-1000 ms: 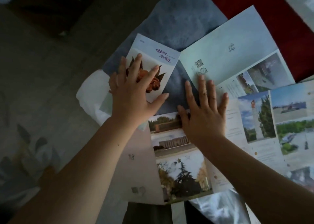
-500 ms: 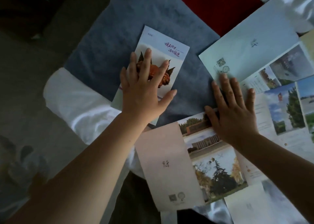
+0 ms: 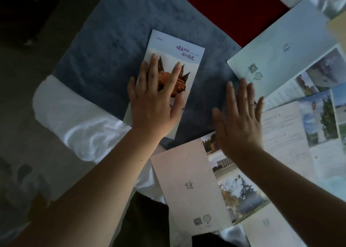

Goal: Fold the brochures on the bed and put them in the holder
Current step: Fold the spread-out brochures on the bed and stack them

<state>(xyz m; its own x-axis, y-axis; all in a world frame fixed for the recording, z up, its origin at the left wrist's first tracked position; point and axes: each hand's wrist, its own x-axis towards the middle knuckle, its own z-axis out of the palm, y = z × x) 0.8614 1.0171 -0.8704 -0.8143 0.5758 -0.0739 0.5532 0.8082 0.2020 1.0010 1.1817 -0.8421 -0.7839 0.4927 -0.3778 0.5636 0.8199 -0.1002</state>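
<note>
A folded brochure with a reddish-brown crab picture lies on the blue-grey blanket. My left hand presses flat on its lower half, fingers spread. My right hand hovers flat, fingers apart, over the blanket beside it, holding nothing. An unfolded pale pink brochure with building and tree photos lies under my right wrist. A pale blue-green unfolded brochure and another with park photos lie to the right. No holder is in view.
The white bed sheet shows below the blanket at the bed's left corner. A dark red cover lies at the top. The dim floor is on the left, past the bed's edge.
My right hand has lifted off the brochures and shifted left toward the folded brochure. My left hand stays pressed on the folded brochure. The camera has moved closer.
</note>
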